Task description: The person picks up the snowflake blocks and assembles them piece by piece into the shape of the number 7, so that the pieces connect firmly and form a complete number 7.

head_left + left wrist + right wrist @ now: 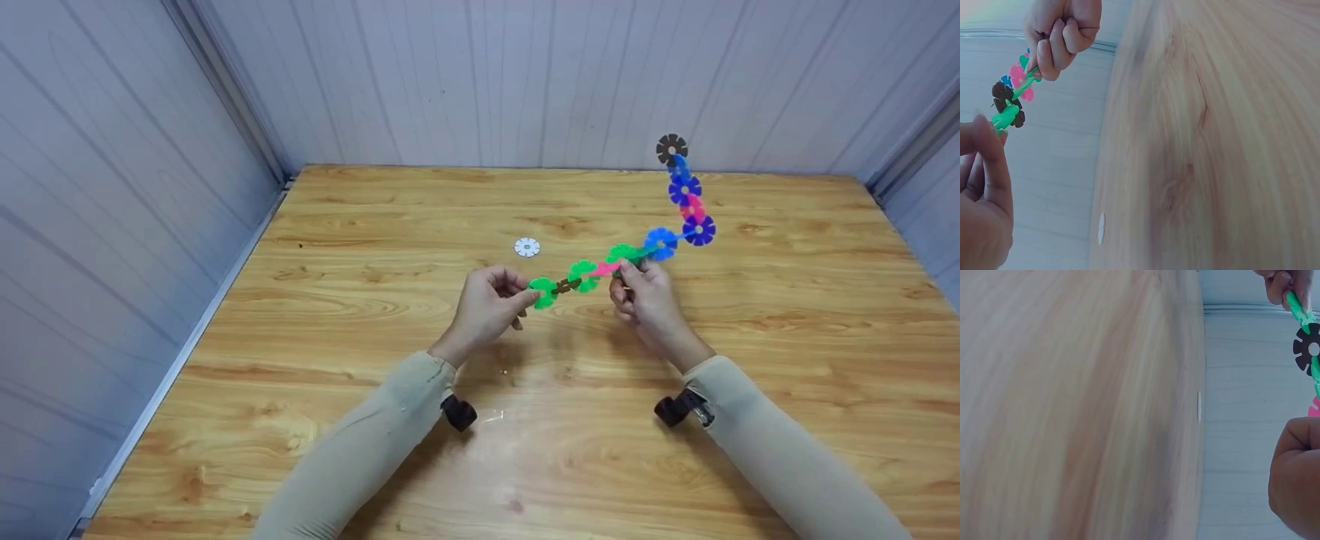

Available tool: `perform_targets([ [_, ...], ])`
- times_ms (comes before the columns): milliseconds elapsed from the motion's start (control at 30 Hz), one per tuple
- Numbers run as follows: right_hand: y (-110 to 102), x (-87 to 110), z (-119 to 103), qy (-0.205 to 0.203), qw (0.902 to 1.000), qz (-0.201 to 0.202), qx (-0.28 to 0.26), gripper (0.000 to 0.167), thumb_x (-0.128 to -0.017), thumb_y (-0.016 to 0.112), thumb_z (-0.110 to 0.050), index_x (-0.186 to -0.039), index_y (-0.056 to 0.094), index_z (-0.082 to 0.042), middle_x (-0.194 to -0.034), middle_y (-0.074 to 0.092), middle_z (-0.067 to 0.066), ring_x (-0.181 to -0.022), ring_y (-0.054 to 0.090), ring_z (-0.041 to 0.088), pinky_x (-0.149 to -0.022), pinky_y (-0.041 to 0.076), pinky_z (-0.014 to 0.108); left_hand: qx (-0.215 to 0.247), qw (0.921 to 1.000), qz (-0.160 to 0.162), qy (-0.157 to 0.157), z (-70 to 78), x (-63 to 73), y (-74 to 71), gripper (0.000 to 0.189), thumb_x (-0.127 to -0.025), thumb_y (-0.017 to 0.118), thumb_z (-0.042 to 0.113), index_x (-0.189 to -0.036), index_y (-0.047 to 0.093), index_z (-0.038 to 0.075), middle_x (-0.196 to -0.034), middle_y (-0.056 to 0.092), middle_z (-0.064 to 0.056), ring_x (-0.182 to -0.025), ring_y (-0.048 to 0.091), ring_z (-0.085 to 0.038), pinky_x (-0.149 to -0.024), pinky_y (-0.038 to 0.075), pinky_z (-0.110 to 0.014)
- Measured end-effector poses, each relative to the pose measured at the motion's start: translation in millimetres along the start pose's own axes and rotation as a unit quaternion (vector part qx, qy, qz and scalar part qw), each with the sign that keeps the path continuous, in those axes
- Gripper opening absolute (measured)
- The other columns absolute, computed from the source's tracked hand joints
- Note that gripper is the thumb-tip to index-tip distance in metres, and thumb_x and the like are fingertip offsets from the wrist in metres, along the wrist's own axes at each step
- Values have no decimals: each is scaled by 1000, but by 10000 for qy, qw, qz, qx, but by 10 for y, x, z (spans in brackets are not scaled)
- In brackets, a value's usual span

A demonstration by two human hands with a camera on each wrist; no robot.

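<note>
A chain of notched plastic discs point(583, 276) in green, brown, pink and blue is held up over the table between both hands. My left hand point(487, 304) pinches the green disc point(543, 293) at the chain's left end between thumb and fingers. Farther along, my right hand point(651, 300) grips the chain near another green disc point(621, 255). Past the right hand the chain bends upward through blue and pink discs to a dark brown disc point(672, 150) at its far end. In the left wrist view a brown disc point(1002, 93) shows next to the left fingertips.
A single white notched disc point(527, 247) lies flat on the wooden table point(375, 225), beyond the left hand. Pale panel walls point(480, 82) stand at the back and both sides. Each forearm carries a black wrist camera point(459, 413).
</note>
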State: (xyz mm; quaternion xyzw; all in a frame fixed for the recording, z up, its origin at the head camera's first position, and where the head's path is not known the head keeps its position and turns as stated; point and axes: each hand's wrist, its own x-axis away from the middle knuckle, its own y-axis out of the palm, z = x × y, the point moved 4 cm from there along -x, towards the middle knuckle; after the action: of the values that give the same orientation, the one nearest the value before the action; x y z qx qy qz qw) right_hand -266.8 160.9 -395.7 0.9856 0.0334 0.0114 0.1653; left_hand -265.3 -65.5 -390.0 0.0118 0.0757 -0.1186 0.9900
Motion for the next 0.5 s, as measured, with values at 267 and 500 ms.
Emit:
perform_targets([
  [267,50,6,-67,-263,9996,-27,-71,22,-109,34,-14,-90,41,-5,-59,40,0,-43,29,5,-39,22,18,579,9977,290,173,-28,23,59,12,-86,71,-9,-84,60,-3,-72,59,-7,-53,55,-13,-47,52,-25],
  [500,83,29,-82,-170,9996,-134,-154,22,-109,32,-15,-91,37,-5,-61,36,-1,-44,29,4,-40,22,18,698,9967,322,253,47,32,49,14,-86,70,-10,-84,58,-3,-72,58,-7,-53,55,-12,-48,52,-24],
])
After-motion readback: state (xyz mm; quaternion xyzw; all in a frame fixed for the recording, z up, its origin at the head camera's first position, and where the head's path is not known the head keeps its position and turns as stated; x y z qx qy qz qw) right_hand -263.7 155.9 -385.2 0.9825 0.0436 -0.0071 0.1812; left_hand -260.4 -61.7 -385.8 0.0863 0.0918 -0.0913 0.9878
